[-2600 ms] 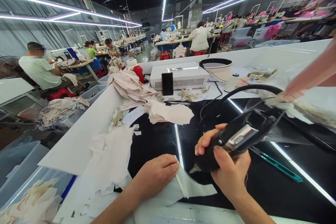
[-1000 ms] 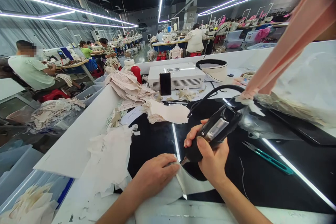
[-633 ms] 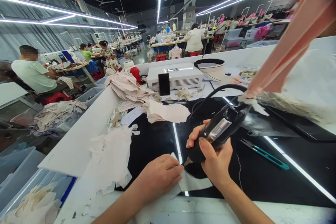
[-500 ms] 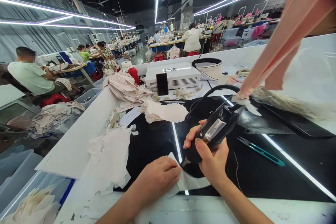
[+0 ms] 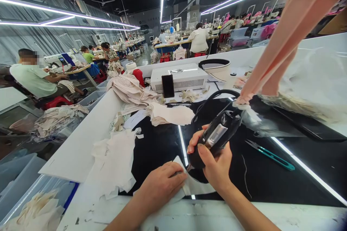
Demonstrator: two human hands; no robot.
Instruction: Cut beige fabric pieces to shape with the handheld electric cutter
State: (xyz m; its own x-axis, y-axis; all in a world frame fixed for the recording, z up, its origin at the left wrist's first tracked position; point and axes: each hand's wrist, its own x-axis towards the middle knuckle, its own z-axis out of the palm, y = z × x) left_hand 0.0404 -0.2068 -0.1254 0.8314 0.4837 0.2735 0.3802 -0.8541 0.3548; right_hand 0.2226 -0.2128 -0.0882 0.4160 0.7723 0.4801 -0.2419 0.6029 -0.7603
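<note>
My right hand [image 5: 214, 160] is wrapped round a black handheld tool [image 5: 217, 133] with a silver plate on its side. The tool's narrow tip points down at the edge of a white fabric piece [image 5: 196, 186] lying on the black glossy surface [image 5: 159, 149]. On the left part of that fabric rests my left hand [image 5: 165, 182], its fingers together and pressing the cloth down; part of the piece is hidden beneath it. A black cable and pink cloth strips [image 5: 282, 39] meet at the tool's rear end.
Teal thread snips [image 5: 271, 154] lie to the right. White fabric pieces [image 5: 115, 158] sit at left, with a stack [image 5: 173, 114] farther back. Behind stand a phone [image 5: 168, 86] and a white box [image 5: 184, 74]. Seated people work beyond the table's low wall.
The tool and my right hand have shifted slightly left, the tip now nearer my left fingers. The pink strips have swung left. My left hand has hardly moved.
</note>
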